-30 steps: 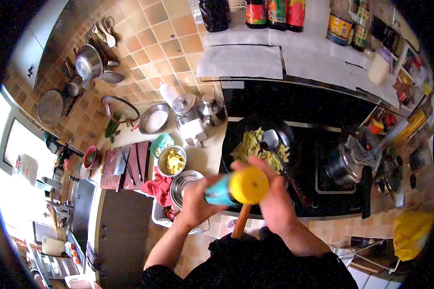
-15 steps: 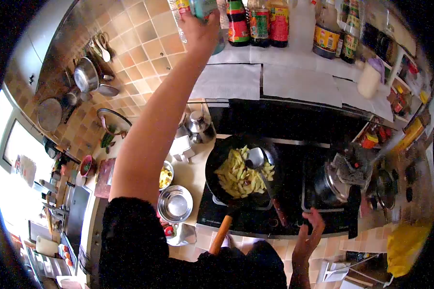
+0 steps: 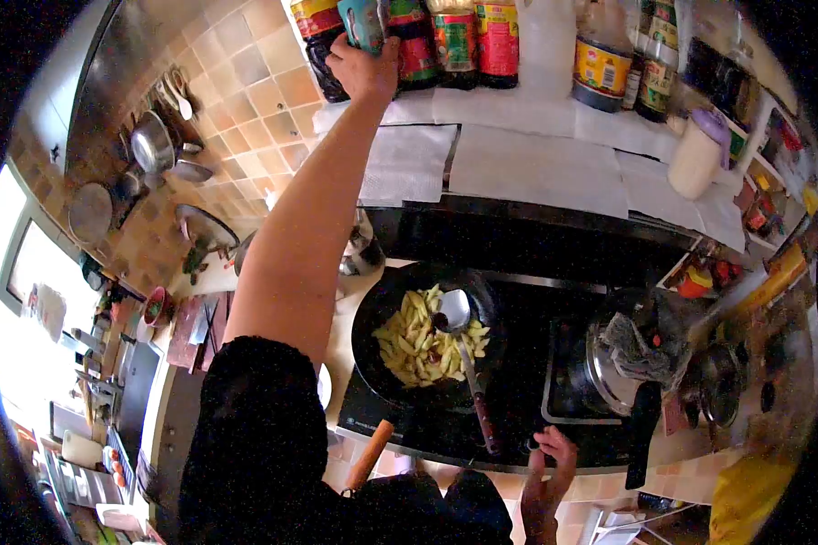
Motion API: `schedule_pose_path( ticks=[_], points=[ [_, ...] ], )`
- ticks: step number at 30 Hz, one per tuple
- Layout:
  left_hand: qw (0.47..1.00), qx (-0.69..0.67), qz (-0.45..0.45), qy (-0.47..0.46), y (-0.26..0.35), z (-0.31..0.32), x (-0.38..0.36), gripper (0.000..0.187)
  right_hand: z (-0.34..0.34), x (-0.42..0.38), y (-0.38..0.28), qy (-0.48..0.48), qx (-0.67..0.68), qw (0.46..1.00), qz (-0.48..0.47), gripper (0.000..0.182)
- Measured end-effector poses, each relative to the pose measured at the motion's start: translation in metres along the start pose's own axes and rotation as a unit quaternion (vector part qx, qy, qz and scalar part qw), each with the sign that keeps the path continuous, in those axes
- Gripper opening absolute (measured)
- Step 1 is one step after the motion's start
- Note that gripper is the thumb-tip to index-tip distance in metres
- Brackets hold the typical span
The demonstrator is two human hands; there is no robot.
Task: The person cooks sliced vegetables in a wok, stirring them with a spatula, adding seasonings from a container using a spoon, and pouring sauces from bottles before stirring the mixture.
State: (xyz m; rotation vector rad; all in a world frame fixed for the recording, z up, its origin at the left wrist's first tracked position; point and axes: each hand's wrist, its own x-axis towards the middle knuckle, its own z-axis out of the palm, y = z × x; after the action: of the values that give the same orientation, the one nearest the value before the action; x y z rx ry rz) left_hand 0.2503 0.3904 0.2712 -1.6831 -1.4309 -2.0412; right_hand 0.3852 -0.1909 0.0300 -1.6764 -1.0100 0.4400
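Note:
My left hand [image 3: 368, 71] is stretched up to the shelf, its fingers wrapped around a teal container [image 3: 364, 23] among the sauce bottles. The container's lower part is hidden behind the hand. Low at the front of the cooktop, my right hand [image 3: 551, 454] has its fingers bent, with the tips right at a dark control knob [image 3: 532, 444]. Between the hands sits a black wok [image 3: 365, 356] with a wooden handle. Pale yellow-green cut pieces [image 3: 416, 343] fill its middle. A metal spatula [image 3: 457, 309] rests in it, its dark handle over the wok's front rim.
Right of the wok stands a pot [image 3: 600, 372] with a black handle [image 3: 644, 436] jutting forward. Several sauce bottles [image 3: 498, 45] line the shelf, with a purple-capped bottle [image 3: 695, 159] nearer its right end. Paper towels [image 3: 536, 168] cover the ledge. A cutting board [image 3: 191, 331] lies left.
My right hand has moved left and down to the knob at the cooktop's front. My left hand stays on the teal container at the shelf. The whole view has shifted.

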Motion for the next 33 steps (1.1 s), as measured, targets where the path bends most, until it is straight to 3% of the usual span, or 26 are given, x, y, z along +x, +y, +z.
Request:
schedule_pose_path(
  ticks=[1, 4, 6, 8, 9, 11, 14, 17, 18, 19, 20, 21, 22, 24, 25, 27, 30, 32, 33],
  points=[
    [1.0, -0.003, -0.018, -0.007, 0.003, -0.003, -0.003, 0.089, 0.004, 0.007, -0.002, -0.014, -0.012, 1.0, -0.009, 0.04],
    [0.995, 0.056, 0.058, -0.061, -0.001, -0.019, -0.007, 0.094, 0.018, 0.02, 0.006, -0.083, -0.051, 0.995, 0.011, 0.039],
    [0.994, 0.061, 0.054, -0.07, -0.003, -0.033, -0.008, 0.099, 0.028, 0.027, 0.01, -0.132, -0.08, 0.988, -0.011, 0.041],
    [0.993, 0.061, 0.083, -0.049, -0.003, -0.049, -0.009, 0.099, 0.036, 0.032, 0.004, -0.185, -0.044, 0.98, 0.052, 0.036],
    [0.99, 0.056, 0.082, -0.096, -0.002, -0.067, -0.013, 0.096, 0.04, 0.035, 0.007, -0.199, -0.029, 0.978, 0.055, 0.037],
    [0.989, -0.063, 0.066, -0.121, 0.004, -0.11, -0.042, 0.088, 0.05, 0.041, 0.026, -0.229, -0.007, 0.971, 0.067, 0.038],
    [0.966, -0.182, -0.013, -0.184, 0.021, -0.207, -0.126, 0.073, 0.068, 0.045, 0.061, -0.289, 0.166, 0.926, 0.18, 0.041],
    [0.957, -0.075, -0.063, -0.272, -0.012, -0.315, -0.231, 0.064, 0.071, 0.049, 0.051, -0.27, 0.151, 0.929, 0.203, 0.048],
    [0.948, -0.039, -0.097, -0.302, -0.025, -0.353, -0.264, 0.063, 0.071, 0.055, 0.03, -0.268, 0.114, 0.918, 0.271, 0.049],
    [0.922, 0.043, -0.093, -0.372, -0.035, -0.391, -0.288, 0.059, 0.073, 0.063, 0.021, -0.296, 0.069, 0.909, 0.287, 0.047],
    [0.89, -0.073, -0.274, -0.359, -0.071, -0.425, -0.348, 0.055, 0.071, 0.068, 0.018, -0.322, 0.023, 0.897, 0.302, 0.045],
    [0.843, -0.07, -0.348, -0.405, -0.071, -0.456, -0.368, 0.052, 0.069, 0.067, 0.02, -0.329, 0.005, 0.906, 0.268, 0.038],
    [0.787, -0.067, -0.419, -0.448, -0.07, -0.481, -0.386, 0.049, 0.074, 0.065, 0.037, -0.305, -0.071, 0.94, 0.136, 0.033],
    [0.703, -0.075, -0.491, -0.509, -0.067, -0.519, -0.424, 0.05, 0.065, 0.066, 0.038, -0.271, -0.243, 0.93, -0.05, 0.04],
    [0.64, -0.129, -0.562, -0.508, -0.054, -0.521, -0.411, 0.052, 0.063, 0.069, -0.013, -0.279, -0.33, 0.901, -0.048, 0.037],
    [0.493, -0.231, -0.683, -0.487, -0.01, -0.514, -0.367, 0.057, 0.064, 0.083, -0.033, -0.25, -0.425, 0.859, -0.139, 0.036],
    [0.346, -0.375, -0.75, -0.42, -0.02, -0.511, -0.39, 0.063, 0.069, 0.108, -0.069, -0.208, -0.579, 0.744, -0.26, 0.034],
    [0.354, -0.363, -0.738, -0.446, -0.019, -0.507, -0.389, 0.062, 0.066, 0.126, -0.08, -0.194, -0.642, 0.672, -0.314, 0.032],
    [0.357, -0.355, -0.724, -0.472, -0.024, -0.507, -0.391, 0.061, 0.062, 0.131, -0.089, -0.22, -0.667, 0.656, -0.277, 0.032]
  ],
)
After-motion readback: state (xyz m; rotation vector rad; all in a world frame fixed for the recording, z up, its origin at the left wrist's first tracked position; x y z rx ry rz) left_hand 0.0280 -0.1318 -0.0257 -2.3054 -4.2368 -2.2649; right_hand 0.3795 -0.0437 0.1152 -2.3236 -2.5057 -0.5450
